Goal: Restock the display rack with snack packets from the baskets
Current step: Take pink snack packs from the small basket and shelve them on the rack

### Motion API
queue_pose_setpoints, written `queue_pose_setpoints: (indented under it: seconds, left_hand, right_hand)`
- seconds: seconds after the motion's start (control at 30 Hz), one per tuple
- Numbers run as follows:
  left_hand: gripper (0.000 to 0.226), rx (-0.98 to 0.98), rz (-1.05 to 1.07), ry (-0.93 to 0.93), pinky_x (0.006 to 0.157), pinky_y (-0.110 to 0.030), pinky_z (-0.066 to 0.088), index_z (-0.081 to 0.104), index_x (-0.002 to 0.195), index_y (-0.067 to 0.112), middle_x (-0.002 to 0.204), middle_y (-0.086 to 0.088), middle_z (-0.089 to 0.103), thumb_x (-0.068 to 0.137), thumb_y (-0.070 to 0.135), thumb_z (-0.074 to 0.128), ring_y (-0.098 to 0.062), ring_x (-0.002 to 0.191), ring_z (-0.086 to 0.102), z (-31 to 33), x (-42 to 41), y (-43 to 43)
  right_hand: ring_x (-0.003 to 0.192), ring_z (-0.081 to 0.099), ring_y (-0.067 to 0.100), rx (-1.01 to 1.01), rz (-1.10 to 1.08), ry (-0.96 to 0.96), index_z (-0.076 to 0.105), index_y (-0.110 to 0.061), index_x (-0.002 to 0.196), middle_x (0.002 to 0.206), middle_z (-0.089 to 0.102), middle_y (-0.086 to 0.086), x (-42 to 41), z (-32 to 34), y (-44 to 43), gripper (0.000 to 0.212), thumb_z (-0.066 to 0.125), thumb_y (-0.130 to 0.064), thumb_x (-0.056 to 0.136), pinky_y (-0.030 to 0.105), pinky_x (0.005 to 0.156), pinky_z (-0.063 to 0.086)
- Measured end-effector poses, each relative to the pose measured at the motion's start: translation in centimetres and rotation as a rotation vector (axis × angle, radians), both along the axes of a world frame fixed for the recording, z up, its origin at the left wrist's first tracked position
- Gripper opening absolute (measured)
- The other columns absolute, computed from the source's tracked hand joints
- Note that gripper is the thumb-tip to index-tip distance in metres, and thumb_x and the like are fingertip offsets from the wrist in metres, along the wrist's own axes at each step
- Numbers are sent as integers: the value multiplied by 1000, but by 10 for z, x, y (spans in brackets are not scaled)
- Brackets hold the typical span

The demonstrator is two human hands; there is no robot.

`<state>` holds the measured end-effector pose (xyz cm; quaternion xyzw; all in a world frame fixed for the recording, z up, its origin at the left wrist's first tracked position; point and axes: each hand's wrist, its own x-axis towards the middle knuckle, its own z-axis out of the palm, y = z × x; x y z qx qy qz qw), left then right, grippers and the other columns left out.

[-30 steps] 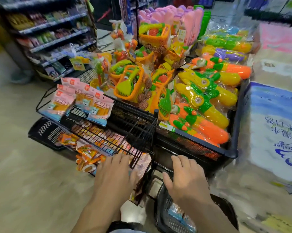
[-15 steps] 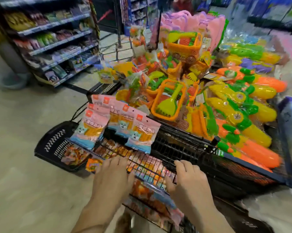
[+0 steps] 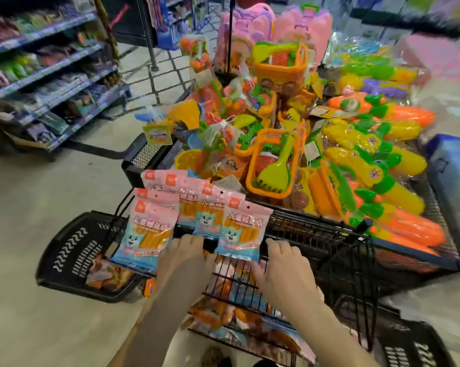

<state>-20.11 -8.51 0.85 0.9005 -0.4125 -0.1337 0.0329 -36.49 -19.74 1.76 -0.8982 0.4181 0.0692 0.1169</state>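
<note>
On the floor at the far left sits the left basket (image 3: 72, 255). Orange snack packets (image 3: 109, 276) lie in its near corner. Just right of it, pink packets (image 3: 149, 234) lean in a row on the front of the rack (image 3: 316, 234), with their tall side pointing up and away from us. Our left grip (image 3: 182, 263) lies flat on the wire just under them, fingers loose, holding nothing. Our right grip (image 3: 287, 271) lies flat too, just beside the last pink packet, and holds nothing that we can see. Low at the far right is the right basket (image 3: 409, 348). We cannot tell what is in it. We think the next packets come from the left basket. They lie down and to the left of our left grip, so that grip is nearer and should reach that way. They could then go in the row, right of the last pink packet.
</note>
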Motion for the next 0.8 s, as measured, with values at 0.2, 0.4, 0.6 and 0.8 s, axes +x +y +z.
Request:
queue_pose_setpoints:
  seconds: [0.2,0.4,0.6,0.8]
  left_hand:
    - [51,-225,269,357,100,-42,50,50,137,22,135,1,55,97,52,59,-24,121,53,-37,42,-38]
    - [57,-356,409,408,89,-43,53,49,130,15,125,-7,55,89,45,74,-31,111,58,-63,56,-63]
    - [35,-370,337,361,77,-37,49,56,100,18,101,-2,56,90,47,74,-26,96,58,-74,64,-63]
    - [26,-389,267,474,64,-28,37,58,87,20,89,7,53,95,41,71,-19,84,57,-68,68,-53]
  right_hand:
    - [135,49,25,311,-343,-240,22,-17,158,151,48,2,33,-39,-29,93,69,-60,89,40,100,51]
    - [111,65,19,473,-549,-451,38,-16,141,126,63,-2,55,-75,-44,91,81,-62,74,43,87,60]
    - [82,61,2,507,-598,-497,49,-22,109,97,64,-11,64,-78,-43,47,82,-42,84,27,63,50]
    - [91,69,10,605,-622,-630,60,-23,112,103,72,-9,58,-82,-41,39,84,-36,83,28,71,55]
